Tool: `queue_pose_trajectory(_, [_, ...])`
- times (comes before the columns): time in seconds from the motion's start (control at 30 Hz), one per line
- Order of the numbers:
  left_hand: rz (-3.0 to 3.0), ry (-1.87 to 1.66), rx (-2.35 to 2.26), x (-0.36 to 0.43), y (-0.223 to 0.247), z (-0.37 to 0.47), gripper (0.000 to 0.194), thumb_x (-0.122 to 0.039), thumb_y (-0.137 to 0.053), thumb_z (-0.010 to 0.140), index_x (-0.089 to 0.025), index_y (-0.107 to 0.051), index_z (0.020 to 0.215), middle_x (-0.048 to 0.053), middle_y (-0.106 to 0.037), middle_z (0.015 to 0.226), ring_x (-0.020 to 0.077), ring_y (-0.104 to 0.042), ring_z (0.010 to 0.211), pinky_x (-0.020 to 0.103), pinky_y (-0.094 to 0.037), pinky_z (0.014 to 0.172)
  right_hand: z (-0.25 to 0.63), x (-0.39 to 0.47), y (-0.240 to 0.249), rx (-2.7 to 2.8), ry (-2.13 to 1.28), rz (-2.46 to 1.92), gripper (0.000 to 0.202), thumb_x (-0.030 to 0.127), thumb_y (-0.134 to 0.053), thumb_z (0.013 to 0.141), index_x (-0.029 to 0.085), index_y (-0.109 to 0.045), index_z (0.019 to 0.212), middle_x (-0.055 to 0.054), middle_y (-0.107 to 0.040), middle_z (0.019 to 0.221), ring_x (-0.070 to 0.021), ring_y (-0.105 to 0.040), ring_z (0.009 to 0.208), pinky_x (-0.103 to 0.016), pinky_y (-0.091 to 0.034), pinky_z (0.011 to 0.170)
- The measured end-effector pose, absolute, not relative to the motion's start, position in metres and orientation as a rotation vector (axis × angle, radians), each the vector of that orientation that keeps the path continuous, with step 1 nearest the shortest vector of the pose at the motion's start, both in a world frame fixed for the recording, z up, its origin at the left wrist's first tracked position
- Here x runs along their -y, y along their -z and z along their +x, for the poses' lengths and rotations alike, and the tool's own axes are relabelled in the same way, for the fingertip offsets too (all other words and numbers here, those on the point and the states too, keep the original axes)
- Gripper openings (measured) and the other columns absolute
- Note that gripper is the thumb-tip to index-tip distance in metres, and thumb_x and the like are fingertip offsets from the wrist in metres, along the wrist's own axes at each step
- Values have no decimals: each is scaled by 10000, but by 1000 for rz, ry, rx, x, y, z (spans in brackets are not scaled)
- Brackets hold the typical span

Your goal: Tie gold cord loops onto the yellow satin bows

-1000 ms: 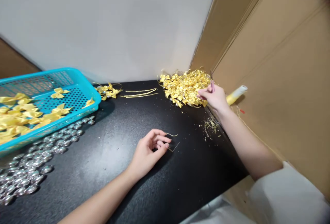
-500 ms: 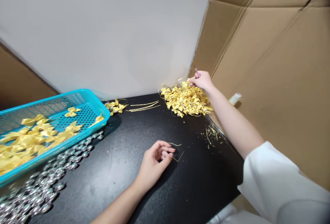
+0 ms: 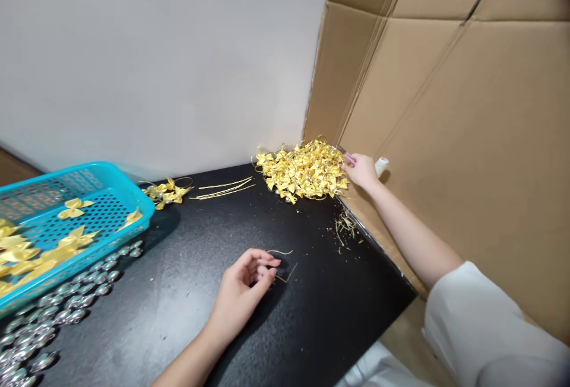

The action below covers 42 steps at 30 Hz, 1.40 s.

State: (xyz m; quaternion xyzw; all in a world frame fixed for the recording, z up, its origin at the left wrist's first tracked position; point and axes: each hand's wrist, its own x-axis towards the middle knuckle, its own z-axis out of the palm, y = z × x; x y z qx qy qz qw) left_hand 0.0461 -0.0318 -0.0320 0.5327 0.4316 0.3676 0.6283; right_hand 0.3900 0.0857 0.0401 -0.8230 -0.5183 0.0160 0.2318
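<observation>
My left hand (image 3: 247, 286) rests low over the black table (image 3: 178, 310), fingers loosely curled and a small gap between thumb and index finger. Short thin yellow cord pieces (image 3: 281, 251) lie by its fingertips; whether they run under the fingers is hidden. My right hand (image 3: 363, 170) reaches to the far right corner, closed around a slim purple tool (image 3: 350, 159) whose kind I cannot make out. Beside its fingertips is a heap of yellow ribbon bows (image 3: 307, 167) with cord loops and silvery beads.
At left stands a turquoise basket (image 3: 146, 212) with loose yellow bows (image 3: 73, 208). Silvery beads (image 3: 66, 301) lie along its front. Farther back are a small bow cluster (image 3: 167, 193) and straight cords (image 3: 225, 190). Cord scraps (image 3: 346, 227) lie near the right edge, by cardboard (image 3: 467, 138) and a white roll (image 3: 382, 166).
My right hand has moved from above the bow heap down to its right side, still with the purple tool. My left hand keeps its pose. The view has turned slightly right.
</observation>
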Motion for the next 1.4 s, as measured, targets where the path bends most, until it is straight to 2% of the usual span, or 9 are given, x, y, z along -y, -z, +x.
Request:
queue_pose_trajectory(0.13, [1230,-838,-998,33,30,46,259,-324,-771,711,-168,-608,840,97,-748,869,158,-646,743,270,-492,701,398,-51,-44,1464,54,-2366,353,457,-456,930,152,-621,862,-129,-706,859,-243,-646,811,-304,-444,694])
queue_pose_trajectory(0.23, [1239,-831,-999,33,29,45,253,-331,-770,713,-172,-614,834,88,-744,840,158,-644,727,268,-491,694,403,-13,-38,1521,-4,-2507,429,485,-369,969,155,-639,929,-146,-717,884,-255,-675,801,-306,-451,652])
queue_pose_trajectory(0.47, [1279,-828,-1002,33,32,44,246,-347,-767,715,-176,-631,829,85,-740,835,189,-675,767,285,-507,702,395,48,-5,1527,-70,-2824,392,413,-415,960,134,-688,1004,-220,-731,954,-347,-713,866,-409,-505,689])
queue_pose_trajectory(0.67, [1282,-828,-1000,32,30,45,248,-339,-768,707,-181,-624,834,76,-726,813,209,-690,834,286,-509,725,400,40,-21,1585,-70,-2788,388,451,-565,869,102,-722,803,-253,-724,868,-421,-701,831,-485,-514,669])
queue_pose_trajectory(0.73, [1288,-824,-997,32,29,46,240,-336,-764,710,-182,-623,829,77,-726,810,210,-689,829,289,-508,722,398,25,-31,1651,-22,-2675,365,454,-611,841,108,-721,875,-227,-724,878,-397,-697,841,-472,-519,685])
queue_pose_trajectory(0.9, [1307,-825,-989,32,31,44,237,-343,-754,731,-180,-625,845,81,-731,820,205,-680,827,296,-505,736,376,-42,-32,1830,75,-2250,390,274,-589,890,211,-590,1275,-110,-658,1224,-236,-624,1098,-333,-485,887])
queue_pose_trajectory(1.13, [1304,-829,-973,31,40,41,301,-396,-757,737,-167,-608,864,90,-733,872,162,-637,738,284,-491,708,387,-100,-27,1750,2,-2136,156,190,-593,872,162,-738,922,-66,-714,1033,-175,-657,939,-261,-492,840])
queue_pose_trajectory(1.23, [1294,-810,-977,30,41,42,335,-429,-761,718,-165,-609,857,95,-730,869,161,-624,729,282,-482,697,410,-106,-38,1661,-22,-2202,180,224,-570,910,145,-719,974,-74,-715,1002,-185,-662,912,-289,-512,835])
queue_pose_trajectory(1.4, [1290,-800,-982,30,41,42,333,-433,-752,722,-166,-609,859,99,-723,866,165,-610,729,289,-471,693,427,-124,-47,1578,-151,-2352,310,337,-582,948,184,-582,1218,-87,-597,1250,-217,-625,1045,-418,-550,871])
